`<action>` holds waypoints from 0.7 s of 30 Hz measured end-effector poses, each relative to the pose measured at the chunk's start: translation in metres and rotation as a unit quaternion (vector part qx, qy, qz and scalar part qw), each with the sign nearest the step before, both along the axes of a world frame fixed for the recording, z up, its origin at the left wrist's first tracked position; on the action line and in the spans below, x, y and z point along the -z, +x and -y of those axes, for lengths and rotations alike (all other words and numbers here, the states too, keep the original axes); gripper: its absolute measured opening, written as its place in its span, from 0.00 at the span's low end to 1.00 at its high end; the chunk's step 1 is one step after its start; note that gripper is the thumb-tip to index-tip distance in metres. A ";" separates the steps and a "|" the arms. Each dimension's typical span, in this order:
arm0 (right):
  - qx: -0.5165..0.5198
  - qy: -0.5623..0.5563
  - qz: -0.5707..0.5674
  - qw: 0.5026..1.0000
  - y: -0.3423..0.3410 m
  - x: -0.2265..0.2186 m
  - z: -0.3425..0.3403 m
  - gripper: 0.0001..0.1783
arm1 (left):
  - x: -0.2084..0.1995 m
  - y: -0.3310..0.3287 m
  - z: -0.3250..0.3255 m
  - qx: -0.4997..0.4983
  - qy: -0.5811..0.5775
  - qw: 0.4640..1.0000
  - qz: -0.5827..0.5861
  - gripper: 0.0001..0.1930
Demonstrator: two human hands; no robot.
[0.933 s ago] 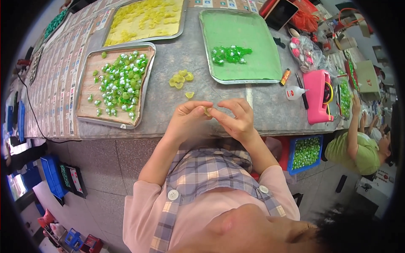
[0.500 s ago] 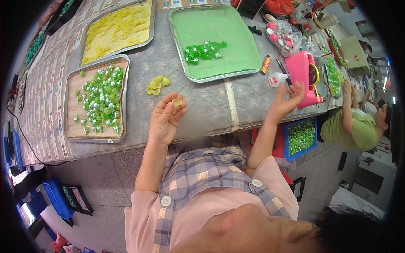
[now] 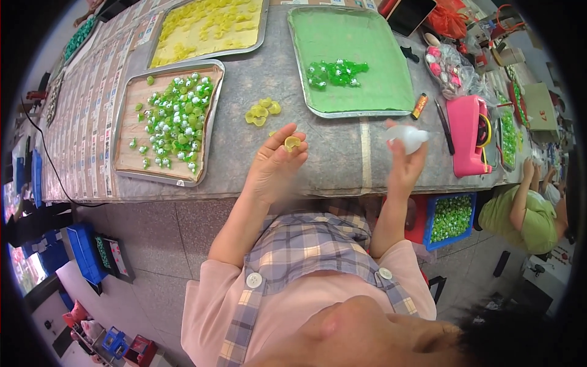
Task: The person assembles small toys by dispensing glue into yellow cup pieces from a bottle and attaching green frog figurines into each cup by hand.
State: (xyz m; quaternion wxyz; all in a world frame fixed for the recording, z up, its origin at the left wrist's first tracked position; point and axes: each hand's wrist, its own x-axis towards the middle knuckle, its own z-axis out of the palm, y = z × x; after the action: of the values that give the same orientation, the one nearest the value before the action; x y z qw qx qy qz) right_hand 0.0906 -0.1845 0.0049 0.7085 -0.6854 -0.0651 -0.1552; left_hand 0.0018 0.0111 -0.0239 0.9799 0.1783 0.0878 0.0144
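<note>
A small yellow translucent cup-shaped piece [image 3: 292, 144] is pinched between the thumb and fingers of my left hand [image 3: 267, 170], above the front of the table. My right hand [image 3: 403, 173] grips a white squeeze bottle [image 3: 408, 139] with a narrow tip, tilted so that the tip points right. Beyond my left hand lies a little group of similar yellow pieces [image 3: 263, 111]. At left, a brown-lined tray [image 3: 129, 162] holds many green beads with white-and-black eye-like parts [image 3: 177, 125]. Several such green pieces [image 3: 336, 74] lie on a green-lined tray [image 3: 373, 49] at the far middle.
A yellow-lined tray [image 3: 211, 52] with yellow pieces stands at the far left. Right of my right hand are a pink holder [image 3: 468, 137], a dark pen-like tool [image 3: 444, 127] and an orange tube [image 3: 420, 106]. A blue crate [image 3: 433, 229] of green beads stands below the table edge; a co-worker [image 3: 516, 211] sits farther right.
My right hand, empty and spread before, has closed on the white squeeze bottle and lifted it from the table. The whole view has shifted; my left hand still holds the yellow piece.
</note>
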 end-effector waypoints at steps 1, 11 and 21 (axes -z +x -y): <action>-0.040 -0.039 0.004 0.998 -0.011 -0.003 -0.006 0.13 | 0.001 0.000 -0.001 -0.001 -0.005 1.000 0.007 0.18; -0.128 -0.191 0.188 0.955 -0.049 -0.009 -0.032 0.23 | 0.008 -0.005 -0.004 -0.019 -0.006 0.999 0.038 0.18; -0.127 -0.283 0.309 0.899 -0.055 -0.012 -0.038 0.26 | 0.007 -0.005 -0.004 -0.015 -0.029 0.996 0.078 0.15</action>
State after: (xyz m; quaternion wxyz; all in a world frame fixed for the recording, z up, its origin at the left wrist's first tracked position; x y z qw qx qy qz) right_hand 0.0358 -0.1463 0.0170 0.4427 -0.7607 -0.4078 -0.2429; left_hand -0.0034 0.0153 -0.0314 0.9883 0.1466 0.0146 0.0405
